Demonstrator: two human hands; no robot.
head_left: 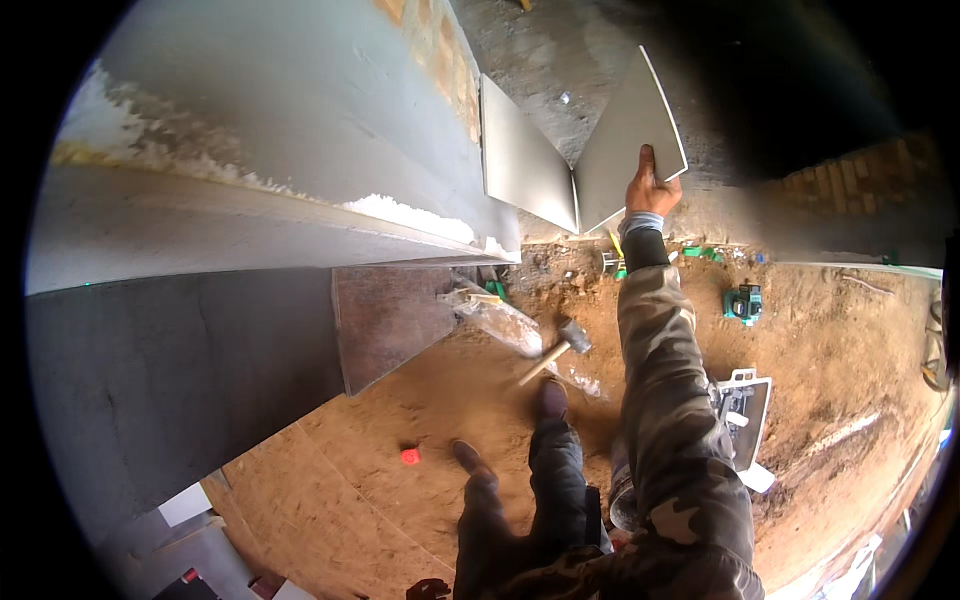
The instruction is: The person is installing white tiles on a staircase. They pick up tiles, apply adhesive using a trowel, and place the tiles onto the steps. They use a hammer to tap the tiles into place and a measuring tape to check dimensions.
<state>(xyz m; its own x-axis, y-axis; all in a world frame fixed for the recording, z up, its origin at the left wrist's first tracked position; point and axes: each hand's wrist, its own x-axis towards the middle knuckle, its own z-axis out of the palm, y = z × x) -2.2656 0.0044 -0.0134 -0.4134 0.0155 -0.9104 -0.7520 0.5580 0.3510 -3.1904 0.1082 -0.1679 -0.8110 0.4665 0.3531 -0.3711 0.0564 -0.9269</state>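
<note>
My right hand reaches far ahead, its arm in a camouflage sleeve. Its thumb lies on the face of a thin, pale square tile, and the fingers wrap round the edge. The tile stands tilted, its lower corner close to a second pale tile that stands upright beside the wall's end. Together the two form a V shape. At the lower edge of the view, a small dark part of my left hand shows; its fingers are too dark to make out.
A grey ledge runs along the left. On the dirt floor lie a mallet, a red round object and a green-and-black tool. A white tray of small parts and a bucket are near my right arm.
</note>
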